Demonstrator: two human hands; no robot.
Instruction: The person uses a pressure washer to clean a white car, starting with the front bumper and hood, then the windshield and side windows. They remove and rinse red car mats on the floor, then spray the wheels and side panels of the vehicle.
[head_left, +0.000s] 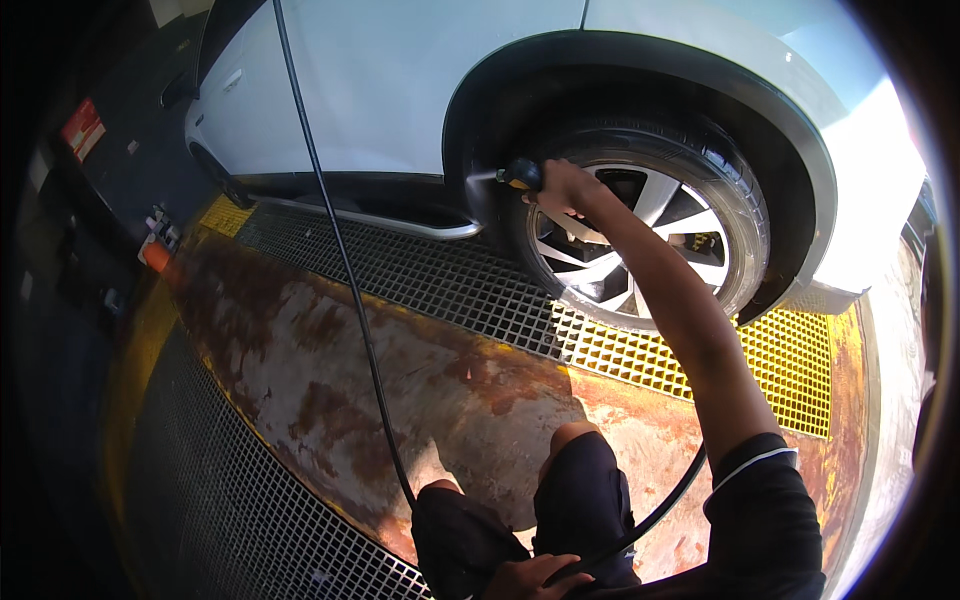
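My right hand (564, 187) reaches out to the wheel and grips a dark spray gun (523, 175) with a greenish tip. A fine white jet leaves the tip toward the front inner edge of the black wheel arch (466, 127). Behind the hand is the silver alloy wheel (694, 225) with its black tire (746, 202), which looks wet. Low in the view, by my lap, my left hand (532, 576) has its fingers around a black hose (664, 510). Part of that hand is cut off by the bottom edge.
The white car (375, 90) fills the upper view, with a silver side step (390, 225) below its doors. Floor gratings, one grey (420, 266) and one yellow (795, 375), lie beneath it. Another hose length (341, 240) crosses my view. An orange object (156, 256) stands far left.
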